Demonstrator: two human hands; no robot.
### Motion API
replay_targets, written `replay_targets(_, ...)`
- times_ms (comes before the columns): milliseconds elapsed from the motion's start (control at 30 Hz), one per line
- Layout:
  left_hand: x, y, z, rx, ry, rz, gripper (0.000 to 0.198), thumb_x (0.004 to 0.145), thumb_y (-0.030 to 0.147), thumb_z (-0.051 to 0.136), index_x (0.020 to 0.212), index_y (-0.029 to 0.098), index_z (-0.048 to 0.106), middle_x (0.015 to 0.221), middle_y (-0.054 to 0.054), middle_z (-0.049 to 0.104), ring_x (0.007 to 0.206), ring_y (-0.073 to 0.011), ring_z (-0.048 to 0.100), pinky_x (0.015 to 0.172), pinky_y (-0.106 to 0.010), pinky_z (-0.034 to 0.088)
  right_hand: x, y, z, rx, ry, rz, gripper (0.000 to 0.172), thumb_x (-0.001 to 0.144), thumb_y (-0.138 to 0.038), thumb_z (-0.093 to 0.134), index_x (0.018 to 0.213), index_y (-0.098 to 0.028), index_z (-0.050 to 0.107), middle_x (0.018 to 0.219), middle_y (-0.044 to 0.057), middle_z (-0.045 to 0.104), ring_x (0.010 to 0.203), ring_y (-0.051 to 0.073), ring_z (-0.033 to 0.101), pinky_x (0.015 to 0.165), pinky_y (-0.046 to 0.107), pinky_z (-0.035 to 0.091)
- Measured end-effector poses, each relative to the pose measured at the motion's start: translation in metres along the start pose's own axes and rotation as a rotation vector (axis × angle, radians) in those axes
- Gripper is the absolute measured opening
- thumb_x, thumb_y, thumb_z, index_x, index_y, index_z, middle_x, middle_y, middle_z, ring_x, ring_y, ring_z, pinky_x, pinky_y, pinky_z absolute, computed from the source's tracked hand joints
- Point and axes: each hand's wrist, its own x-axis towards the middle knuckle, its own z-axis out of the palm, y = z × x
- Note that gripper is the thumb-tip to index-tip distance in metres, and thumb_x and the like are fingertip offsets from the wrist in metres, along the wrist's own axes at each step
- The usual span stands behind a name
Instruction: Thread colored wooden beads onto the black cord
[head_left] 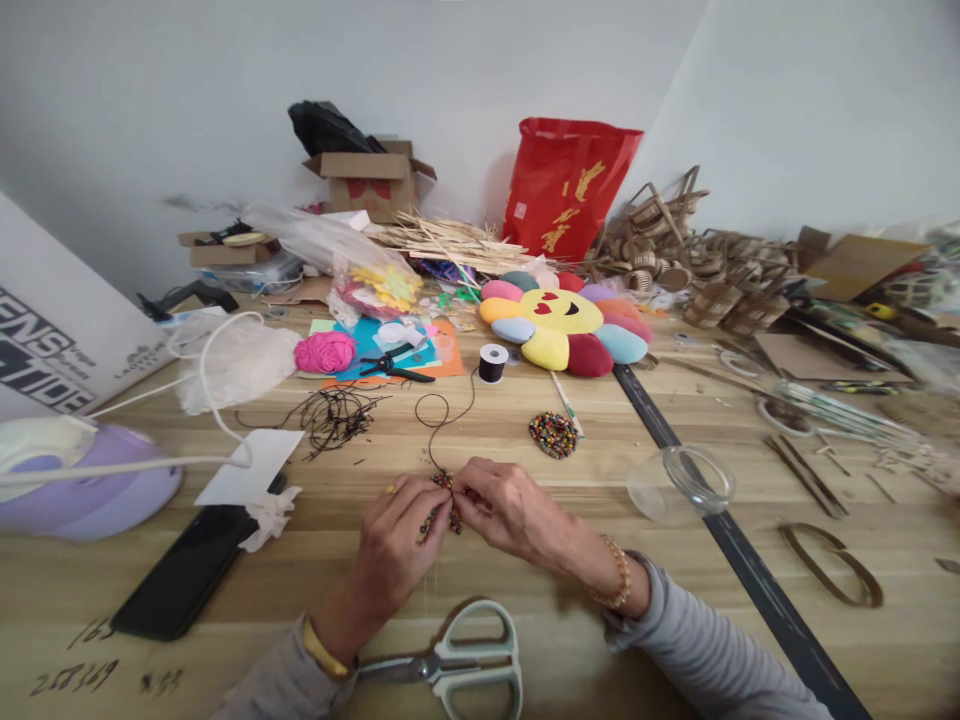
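Your left hand (391, 540) and right hand (514, 508) meet over the bench (574, 640), fingertips nearly together, both pinching at a small bunch of beads (455, 521); fingers hide most of it, so you can't tell exactly what each tip grips. Beads are multicoloured, low between your hands, just above or on the wood, can't tell which. Black cord (473, 394) runs from the spool (493, 366) ahead, makes a loop, ends at the bunch. Second bead coil (553, 435) lies ahead of your right hand, pencil (568, 405) just beside it. Scissors (478, 655) lie flat near you, between your forearms, blades toward your left wrist. Cord tangle (337, 420) sits ahead of your left hand; pliers (396, 369) beyond it, on coloured sheets (444, 358). Phone (180, 575) is left of your left hand, paper (251, 468) partly over its far end. Clear jar (679, 485) lies right of your right hand. Flower cushion (562, 318) is beyond the spool, to its right.
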Motion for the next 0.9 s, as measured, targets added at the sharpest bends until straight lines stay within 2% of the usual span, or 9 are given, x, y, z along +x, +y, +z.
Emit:
replay_targets(200, -0.0009, -0.0003, 0.0005, -0.037, 0.015, -0.01, 0.011, 0.086, 0.005, 0.062, 0.086, 0.016, 0.063, 0.077, -0.005, 0.071, 0.072, -0.017, 0.066, 0.068, -0.028, 0.052, 0.0028, -0.0032, -0.0031, 0.175, 0.034, 0.097, 0.012, 0.085, -0.005, 0.056, 0.08, -0.015, 0.06, 0.069, -0.001, 0.056, 0.057, 0.008, 0.047, 0.055, 0.019, 0.036)
replay_targets(367, -0.0003, -0.0005, 0.0017, -0.086, 0.024, -0.04, 0.008, 0.088, 0.008, 0.061, 0.089, 0.016, 0.063, 0.078, -0.005, 0.071, 0.072, -0.0158, 0.066, 0.069, -0.026, 0.052, 0.0025, -0.0034, -0.0046, 0.243, 0.045, 0.105, 0.012, 0.084, -0.005, 0.055, 0.08, -0.014, 0.061, 0.068, -0.002, 0.057, 0.056, 0.008, 0.049, 0.054, 0.018, 0.037)
replay_targets(900, 0.0038, 0.0013, -0.0022, -0.06, 0.066, -0.032, 0.008, 0.088, 0.01, 0.062, 0.084, 0.017, 0.064, 0.073, -0.003, 0.071, 0.067, -0.0159, 0.066, 0.066, -0.026, 0.053, 0.0021, -0.0053, -0.0046, 0.198, 0.083, 0.086, 0.01, 0.086, -0.009, 0.055, 0.079, -0.015, 0.06, 0.068, -0.001, 0.058, 0.055, 0.008, 0.049, 0.053, 0.018, 0.039)
